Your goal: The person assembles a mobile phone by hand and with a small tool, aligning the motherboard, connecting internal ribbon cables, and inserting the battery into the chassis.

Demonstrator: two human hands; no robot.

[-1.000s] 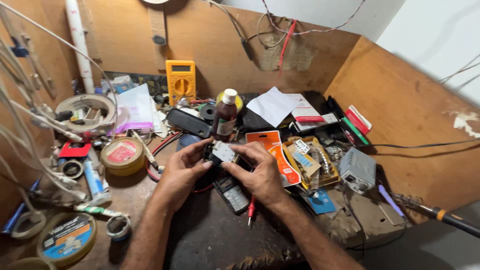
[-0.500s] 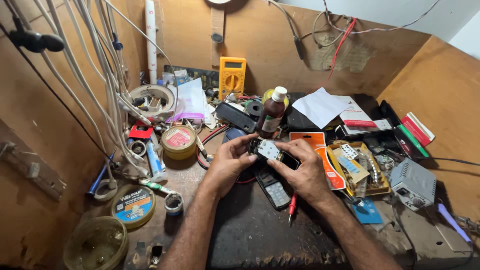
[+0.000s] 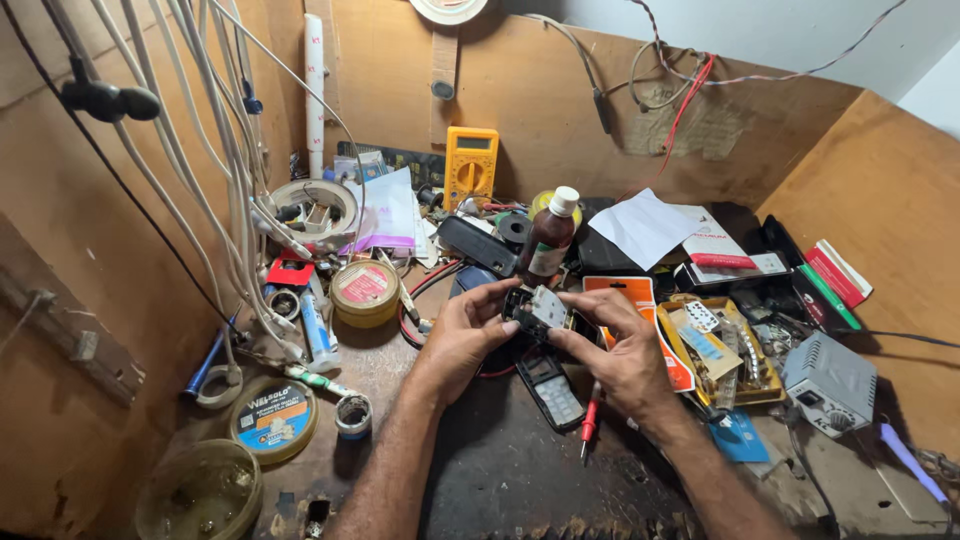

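My left hand [image 3: 463, 338] and my right hand [image 3: 620, 352] together hold a small opened phone body [image 3: 536, 311] with a pale board showing, just above the workbench. Fingertips of both hands pinch its edges. Directly beneath lies a dark keypad phone [image 3: 553, 387] flat on the black mat [image 3: 500, 470]. A red-handled screwdriver [image 3: 589, 423] rests by my right wrist.
A brown bottle with a white cap [image 3: 549, 238], a yellow multimeter [image 3: 471, 166] and a round tin [image 3: 366, 292] stand behind. A yellow parts tray [image 3: 722, 350] and a grey box [image 3: 829, 381] sit right. White cables [image 3: 225, 170] hang at left, round tins [image 3: 273, 418] below them.
The view has shifted, showing more of the left wall and cables. Both hands keep holding the phone body in about the same place over the mat.
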